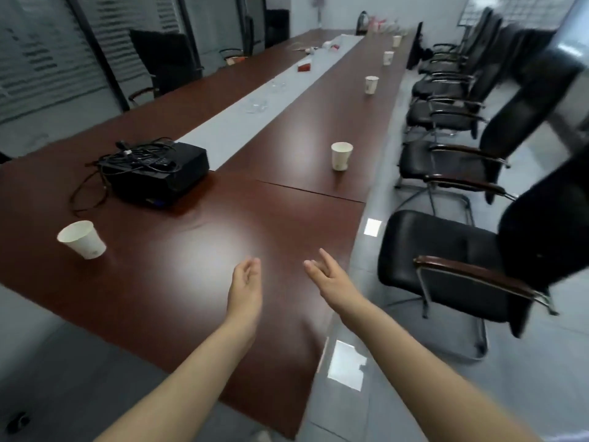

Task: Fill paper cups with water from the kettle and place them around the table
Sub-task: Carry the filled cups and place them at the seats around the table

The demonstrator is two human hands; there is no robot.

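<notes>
A long dark-red table (197, 282) runs away from me. White paper cups stand along its right side: one near (341, 155), one farther (371, 84), then several more small ones toward the far end. Another cup (83, 239) stands at the near left. A dark kettle (362, 23) stands at the table's far end. My left hand (246, 283) and my right hand (328, 277) hover above the near table end with loose fingers, holding nothing.
A black projector (159, 175) with a tangle of cables sits left of centre. A grey runner (255, 100) with small items lies down the middle. Black office chairs (452, 250) line the right side, and more stand on the left (165, 62).
</notes>
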